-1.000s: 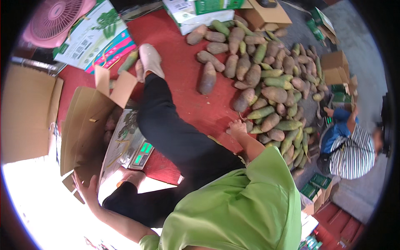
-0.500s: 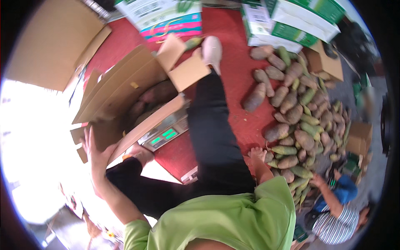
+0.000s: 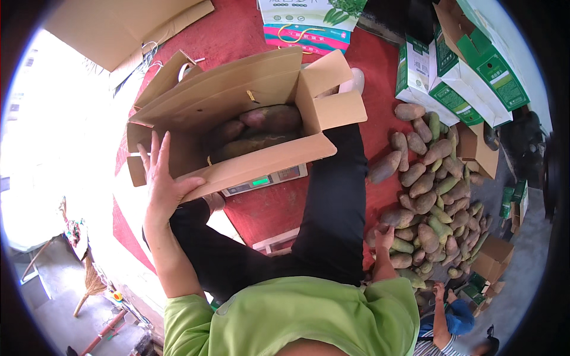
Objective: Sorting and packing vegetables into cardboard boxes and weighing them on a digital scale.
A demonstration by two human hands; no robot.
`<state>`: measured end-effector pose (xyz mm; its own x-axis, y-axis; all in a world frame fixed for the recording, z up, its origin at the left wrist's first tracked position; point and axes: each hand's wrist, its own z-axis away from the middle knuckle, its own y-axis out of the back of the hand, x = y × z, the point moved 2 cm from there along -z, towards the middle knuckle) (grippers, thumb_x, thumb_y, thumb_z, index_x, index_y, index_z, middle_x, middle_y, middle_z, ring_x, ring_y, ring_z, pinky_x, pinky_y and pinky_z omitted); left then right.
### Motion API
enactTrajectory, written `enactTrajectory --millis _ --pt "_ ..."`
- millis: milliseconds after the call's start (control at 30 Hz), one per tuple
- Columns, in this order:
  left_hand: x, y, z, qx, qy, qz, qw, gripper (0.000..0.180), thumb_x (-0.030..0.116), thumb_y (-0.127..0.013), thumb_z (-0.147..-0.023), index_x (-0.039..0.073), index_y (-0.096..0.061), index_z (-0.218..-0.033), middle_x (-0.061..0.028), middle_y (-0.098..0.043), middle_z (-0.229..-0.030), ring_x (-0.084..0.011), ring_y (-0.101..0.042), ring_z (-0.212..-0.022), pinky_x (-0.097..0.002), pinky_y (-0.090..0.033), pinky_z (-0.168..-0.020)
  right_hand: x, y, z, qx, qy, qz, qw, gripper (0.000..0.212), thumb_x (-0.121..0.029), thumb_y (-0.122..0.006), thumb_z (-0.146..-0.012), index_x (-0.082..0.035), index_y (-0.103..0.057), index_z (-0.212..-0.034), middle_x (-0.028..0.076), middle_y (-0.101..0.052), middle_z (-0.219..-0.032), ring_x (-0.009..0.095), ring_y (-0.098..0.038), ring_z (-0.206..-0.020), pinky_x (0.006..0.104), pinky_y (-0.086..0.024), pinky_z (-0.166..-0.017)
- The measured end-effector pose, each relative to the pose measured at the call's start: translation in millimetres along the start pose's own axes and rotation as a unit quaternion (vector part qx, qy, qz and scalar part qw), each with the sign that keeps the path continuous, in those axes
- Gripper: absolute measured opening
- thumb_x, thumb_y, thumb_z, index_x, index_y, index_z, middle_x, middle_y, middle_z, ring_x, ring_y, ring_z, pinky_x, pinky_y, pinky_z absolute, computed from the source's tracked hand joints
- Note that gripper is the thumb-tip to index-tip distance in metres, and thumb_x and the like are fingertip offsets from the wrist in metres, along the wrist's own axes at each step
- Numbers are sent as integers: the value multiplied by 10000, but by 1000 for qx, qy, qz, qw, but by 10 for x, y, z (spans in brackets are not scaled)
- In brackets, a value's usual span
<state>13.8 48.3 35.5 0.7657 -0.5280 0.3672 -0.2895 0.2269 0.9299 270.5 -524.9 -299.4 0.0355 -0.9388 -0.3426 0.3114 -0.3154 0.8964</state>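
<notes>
Brown cardboard box with raised flaps: ok so versus half a second ago it's sitting more level and nearer mid-view. Mostly the head view is turning; can't swear the box itself is moving.
Plump purplish-brown tubers inside: more of them are showing now, bunching toward the middle and right, so the box is looking part filled, with bare cardboard showing at the left end.
Bare left hand: staying at the box's near-left corner, fingers spreading wide, thumb lying over the near flap. No tuber in it.
Bare right hand: reaching to the heap's left edge, fingers curling in among tubers. Can't tell if it's actually gripping one.
Heap of oblong brown and green tubers: spreading out on the right, partly over the red floor covering.
Grey scale with a lit green display: peeking out under the near flap, seemingly carrying the box.
Black trouser leg: standing right between box and heap, blocking the straight line across; the box's right flaps are overhanging it.
White-and-green printed cartons: crowding the heap's far end.
Co-worker's hand: hovering by the heap's near end.
</notes>
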Motion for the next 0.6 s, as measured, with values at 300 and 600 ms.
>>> enactTrajectory --millis 300,600 --pt "-12 27 17 0 -2 14 1000 1087 316 -883 -500 106 -345 -1421 -186 -224 -1512 -460 -72 -1397 -544 -214 -1113 -1622 1150 -563 48 125 -450 883 420 -1 -662 -824 7 -470 -1197 66 -551 -1100 168 -537 -988 310 -449 -868" --pt "-38 24 26 6 -11 22 1000 1056 315 -873 -515 54 -362 -1402 -226 -235 -1496 -478 -76 -1390 -554 -206 -1107 -3920 2456 -108 76 343 -590 727 426 44 -621 -824 25 -472 -1223 102 -534 -1199 191 -521 -1109 333 -392 -988"
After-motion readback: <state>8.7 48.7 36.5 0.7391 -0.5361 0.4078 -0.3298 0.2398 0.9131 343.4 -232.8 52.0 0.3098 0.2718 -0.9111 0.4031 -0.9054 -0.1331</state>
